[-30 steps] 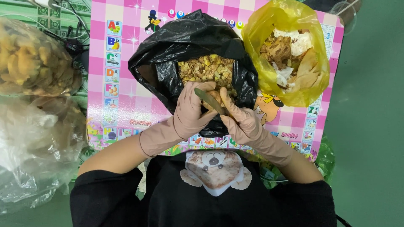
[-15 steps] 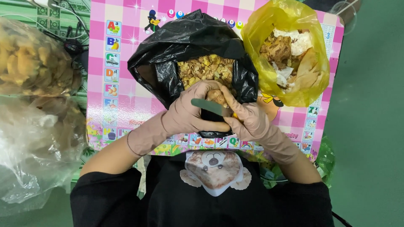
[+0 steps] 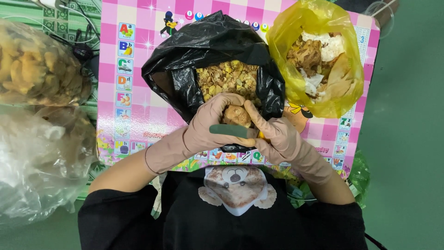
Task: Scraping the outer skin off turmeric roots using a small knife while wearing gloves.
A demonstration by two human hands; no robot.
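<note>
Black bag (image 3: 208, 51) centre of pink checked bench (image 3: 134, 115), yellow bag (image 3: 319, 28) right, left hand (image 3: 208, 127) and right hand (image 3: 277, 136) clasped round tan lumpy nut (image 3: 237, 115), dark blade (image 3: 231, 131) across it

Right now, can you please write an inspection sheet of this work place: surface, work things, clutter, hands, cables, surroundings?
Surface: pink checked mat with picture squares, mostly covered by bags.
Work things: black bag open, holding yellow-brown pieces; one brown lump and a dark green tool held over it.
Clutter: yellow bag of brown and white scraps; two clear bags on the mat's other side.
Hands: both gloved; left hand grips the tool, right hand closes around the lump.
Cables: dark wires between the mat and the clear bags.
Surroundings: green floor.
</note>
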